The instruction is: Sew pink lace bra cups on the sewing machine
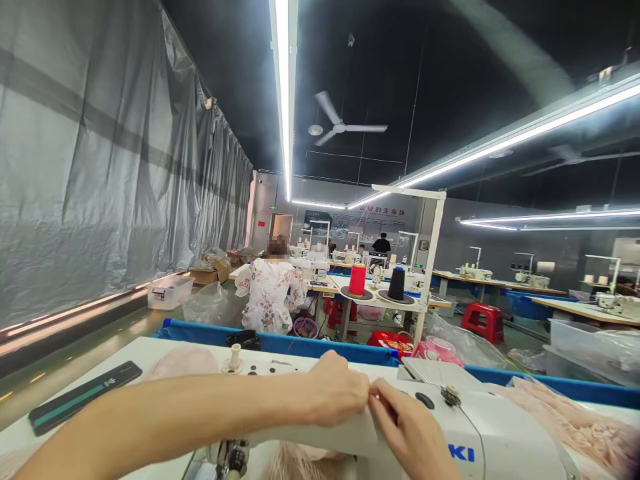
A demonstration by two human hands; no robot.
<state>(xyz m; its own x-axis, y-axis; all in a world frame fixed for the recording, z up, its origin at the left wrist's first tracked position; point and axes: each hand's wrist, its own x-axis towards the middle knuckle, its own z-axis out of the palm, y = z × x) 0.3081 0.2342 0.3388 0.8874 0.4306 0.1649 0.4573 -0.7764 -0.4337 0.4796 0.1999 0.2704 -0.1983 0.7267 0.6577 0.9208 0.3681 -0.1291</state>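
Crosswise beneath the curled left hand [341, 391] and pinched right hand [411, 428], held touching, a long white sewing machine [507, 433] is set; whether anything is gripped cannot be told.

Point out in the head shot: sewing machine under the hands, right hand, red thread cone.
Sewing machine [515, 427]: head view, white housing right of the blue lettering.
Right hand [413, 427]: head view, back of the hand.
Red thread cone [357, 280]: head view, middle of the wound thread.
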